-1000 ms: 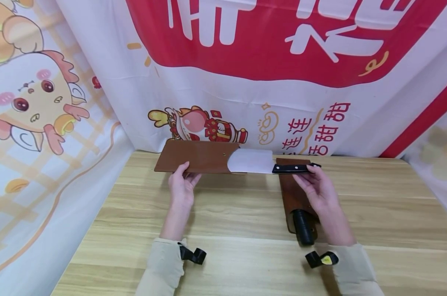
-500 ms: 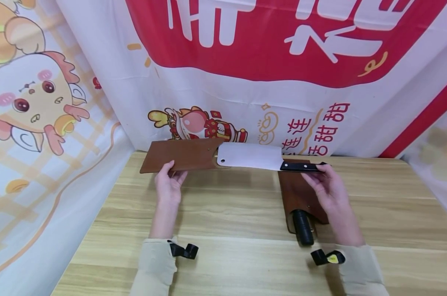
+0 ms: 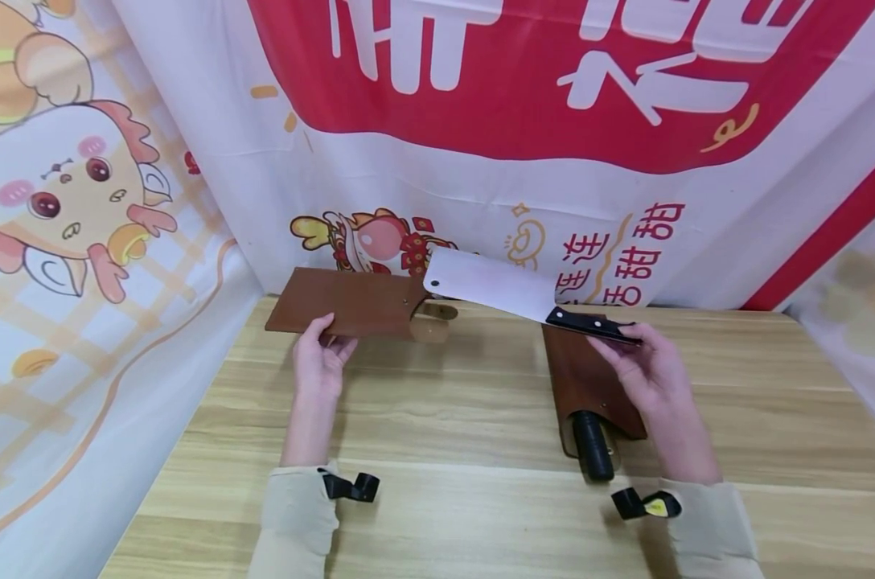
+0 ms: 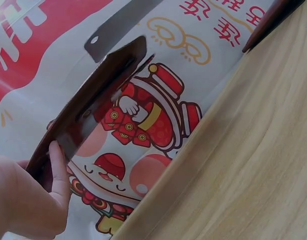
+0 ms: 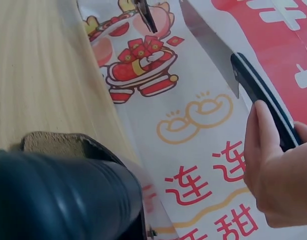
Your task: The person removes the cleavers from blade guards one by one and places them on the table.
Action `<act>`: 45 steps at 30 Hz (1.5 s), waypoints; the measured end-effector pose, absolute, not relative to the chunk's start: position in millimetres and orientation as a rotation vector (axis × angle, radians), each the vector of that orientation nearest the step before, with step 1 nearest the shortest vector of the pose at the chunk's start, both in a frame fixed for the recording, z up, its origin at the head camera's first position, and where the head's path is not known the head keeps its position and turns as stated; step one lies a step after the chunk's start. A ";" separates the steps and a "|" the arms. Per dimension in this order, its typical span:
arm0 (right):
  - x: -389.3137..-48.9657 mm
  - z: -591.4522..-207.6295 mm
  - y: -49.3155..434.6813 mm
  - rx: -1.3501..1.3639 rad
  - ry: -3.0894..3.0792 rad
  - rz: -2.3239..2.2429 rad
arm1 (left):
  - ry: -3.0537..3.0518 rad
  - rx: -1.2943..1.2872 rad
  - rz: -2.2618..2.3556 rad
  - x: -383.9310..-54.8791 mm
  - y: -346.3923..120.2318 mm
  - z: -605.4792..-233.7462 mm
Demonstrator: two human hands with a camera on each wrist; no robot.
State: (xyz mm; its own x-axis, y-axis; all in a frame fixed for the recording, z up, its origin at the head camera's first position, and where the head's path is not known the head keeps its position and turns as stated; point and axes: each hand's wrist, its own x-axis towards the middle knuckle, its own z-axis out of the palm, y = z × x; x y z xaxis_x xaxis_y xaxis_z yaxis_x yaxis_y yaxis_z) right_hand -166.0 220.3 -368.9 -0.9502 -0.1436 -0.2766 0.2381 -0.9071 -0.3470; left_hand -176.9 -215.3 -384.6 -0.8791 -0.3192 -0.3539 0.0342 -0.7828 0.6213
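Observation:
My left hand (image 3: 319, 359) pinches the lower edge of a brown leather knife sheath (image 3: 347, 301), thumb in front and fingers behind, above the back of the table. The sheath's mouth faces right, with a loose strap (image 3: 439, 310) hanging there. In my right hand (image 3: 647, 370) is a cleaver (image 3: 491, 283), gripped by its black riveted handle (image 5: 261, 95). Its bare blade points left and tilts up, its holed corner close to the sheath's mouth. The left wrist view shows the sheath (image 4: 88, 105) edge-on with the blade (image 4: 118, 30) beyond it.
Under my right hand, a second brown sheath (image 3: 589, 374) lies on the wooden table (image 3: 437, 498), a black ribbed handle (image 3: 593, 446) sticking out toward me. Printed cloth (image 3: 379, 185) hangs along the table's back edge, and another cloth (image 3: 191, 386) covers the left side.
The cleaver has slid rightward out of the sheath, and its blade now tilts up. My left hand has moved left with the sheath; my right hand has moved right.

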 end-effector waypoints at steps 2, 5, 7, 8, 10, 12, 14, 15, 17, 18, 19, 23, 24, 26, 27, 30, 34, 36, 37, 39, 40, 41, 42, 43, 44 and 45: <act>-167.4 -370.0 218.2 0.297 0.512 -2.843 | -0.962 0.668 -2.721 -177.5 -215.2 -385.3; -169.2 -371.9 213.0 0.203 0.480 -2.807 | -1.042 0.658 -2.717 -177.7 -214.3 -386.3; -169.2 -372.7 208.5 0.170 0.496 -2.787 | -1.105 0.647 -2.708 -177.6 -213.7 -386.6; -168.5 -373.0 206.1 0.158 0.506 -2.779 | -1.138 0.642 -2.701 -177.5 -213.1 -386.5; -167.2 -373.2 200.8 0.139 0.562 -2.759 | -1.200 0.630 -2.698 -177.6 -211.7 -386.1; -165.2 -373.1 195.3 0.120 0.627 -2.729 | -1.244 0.611 -2.705 -177.6 -209.9 -385.1; -164.1 -373.6 189.8 0.101 0.703 -2.698 | -1.267 0.604 -2.712 -177.6 -207.5 -383.6; -164.0 -373.9 187.4 0.098 0.748 -2.682 | -1.277 0.596 -2.720 -177.3 -206.5 -382.6; -163.5 -374.5 183.3 0.083 0.834 -2.647 | -1.276 0.597 -2.725 -177.0 -204.5 -380.8; -163.7 -375.1 181.4 0.069 0.896 -2.626 | -1.277 0.596 -2.724 -177.0 -203.6 -380.1; -163.5 -375.4 180.2 0.054 0.961 -2.597 | -1.279 0.596 -2.723 -176.9 -202.8 -379.4; -163.2 -375.7 176.5 -0.009 1.358 -2.382 | -1.272 0.596 -2.729 -177.8 -200.6 -378.6; -163.3 -375.9 175.6 -0.027 1.465 -2.303 | -1.273 0.603 -2.725 -178.1 -200.3 -378.9; -163.6 -376.3 173.7 -0.060 1.627 -2.138 | -1.264 0.606 -2.729 -178.5 -199.8 -379.4; -163.7 -376.6 172.5 -0.095 1.674 -2.063 | -1.265 0.607 -2.728 -178.6 -199.5 -379.5; -163.6 -379.3 169.2 -0.226 1.738 -1.862 | -1.297 0.603 -2.716 -178.9 -198.1 -380.0; -162.1 -383.3 164.4 -0.385 1.750 -1.693 | -1.388 0.589 -2.687 -178.3 -196.2 -379.8; -160.7 -384.3 162.0 -0.431 1.768 -1.653 | -1.438 0.584 -2.677 -178.1 -195.9 -380.0; -159.8 -384.2 160.7 -0.438 1.772 -1.643 | -1.457 0.581 -2.675 -178.2 -196.0 -380.4; -158.3 -383.5 158.6 -0.453 1.782 -1.637 | -1.480 0.580 -2.673 -178.8 -195.7 -380.9; -157.8 -382.9 157.7 -0.453 1.788 -1.638 | -1.480 0.582 -2.675 -179.2 -195.6 -381.2; -157.4 -382.5 157.0 -0.447 1.794 -1.638 | -1.474 0.584 -2.679 -179.6 -195.5 -381.0; -157.1 -382.1 156.5 -0.442 1.798 -1.638 | -1.460 0.583 -2.687 -180.0 -195.5 -380.7; -157.1 -381.8 156.2 -0.437 1.804 -1.639 | -1.438 0.583 -2.692 -180.4 -195.5 -380.4; -157.1 -381.8 155.9 -0.432 1.813 -1.636 | -1.423 0.588 -2.694 -180.8 -195.5 -380.1; -157.1 -382.0 155.8 -0.424 1.824 -1.632 | -1.409 0.598 -2.698 -180.8 -195.6 -379.4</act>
